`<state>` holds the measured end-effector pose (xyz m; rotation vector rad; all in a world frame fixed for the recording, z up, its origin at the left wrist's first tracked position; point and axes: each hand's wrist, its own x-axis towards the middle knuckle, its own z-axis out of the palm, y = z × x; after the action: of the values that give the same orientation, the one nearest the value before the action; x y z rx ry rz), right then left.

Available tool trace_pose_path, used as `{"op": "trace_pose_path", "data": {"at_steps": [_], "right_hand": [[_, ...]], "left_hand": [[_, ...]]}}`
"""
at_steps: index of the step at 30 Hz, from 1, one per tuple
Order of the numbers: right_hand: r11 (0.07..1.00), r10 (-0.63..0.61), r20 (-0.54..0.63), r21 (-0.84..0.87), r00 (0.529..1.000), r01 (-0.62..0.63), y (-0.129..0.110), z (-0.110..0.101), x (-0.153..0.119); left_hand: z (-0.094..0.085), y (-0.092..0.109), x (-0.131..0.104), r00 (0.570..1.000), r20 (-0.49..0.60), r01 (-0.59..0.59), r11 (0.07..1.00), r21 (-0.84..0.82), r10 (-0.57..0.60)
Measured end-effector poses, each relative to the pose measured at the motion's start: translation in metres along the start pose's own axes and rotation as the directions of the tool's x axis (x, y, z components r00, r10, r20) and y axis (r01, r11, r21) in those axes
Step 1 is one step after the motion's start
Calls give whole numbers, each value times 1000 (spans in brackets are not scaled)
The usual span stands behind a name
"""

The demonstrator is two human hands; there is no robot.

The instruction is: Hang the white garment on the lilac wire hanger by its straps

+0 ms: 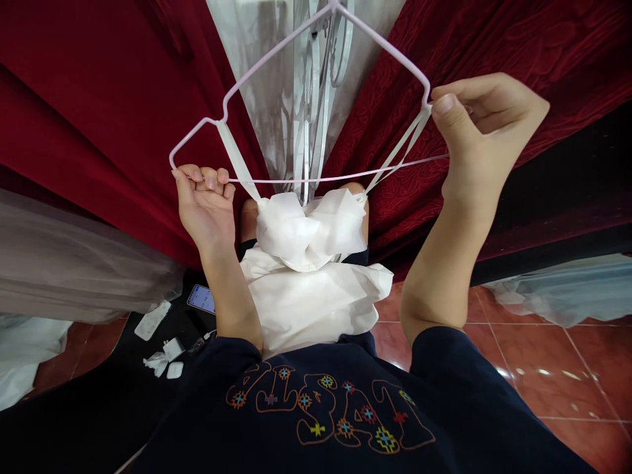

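A pale pink clothes hanger is held up in front of me. A white garment with thin straps hangs from it, its lower part bunched on my lap. One strap loops over the notch on the left side, the other over the notch on the right. My left hand is closed around the hanger's bottom bar near its left corner. My right hand pinches with thumb and forefinger at the right notch, where the strap sits; the hanger's right end is hidden behind this hand.
Dark red curtains hang on both sides, with a white metal frame between them. At lower left a phone, a white charger and other small white items lie on a black surface. Red tiles cover the floor.
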<state>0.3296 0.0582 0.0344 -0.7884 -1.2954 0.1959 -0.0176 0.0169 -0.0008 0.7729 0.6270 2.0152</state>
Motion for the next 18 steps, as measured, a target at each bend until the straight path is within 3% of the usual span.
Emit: {"op": "trace_pose_path", "data": {"at_steps": [4,7,9,11,13,15,18], "right_hand": [[997,-81,-120,4,989,82,-1,0,-5],[976,-208,-294,-125,933,178,-11,2,-16],[970,-230,-346,-160,910,185,-18,6,-27],[986,-139,-303,-126,943,105,-22,11,-38],[994,37,-185,-98,982,-56,-21,16,-47],[974,192,-89,-107,977,-202,-20,19,-53],[961,260,-37,-87,965,-262,-21,19,-57]], "left_hand": [[-1,0,-2,1000,24,-5,999,47,4],[0,1,-4,1000,20,8,997,76,-10],[1,2,-6,1000,24,0,998,61,-2],[2,2,-7,1000,27,-9,999,42,8],[3,3,-8,1000,25,-6,998,63,4],[3,4,-9,1000,14,2,992,124,-3],[1,4,-9,1000,16,-7,983,182,4]]}}
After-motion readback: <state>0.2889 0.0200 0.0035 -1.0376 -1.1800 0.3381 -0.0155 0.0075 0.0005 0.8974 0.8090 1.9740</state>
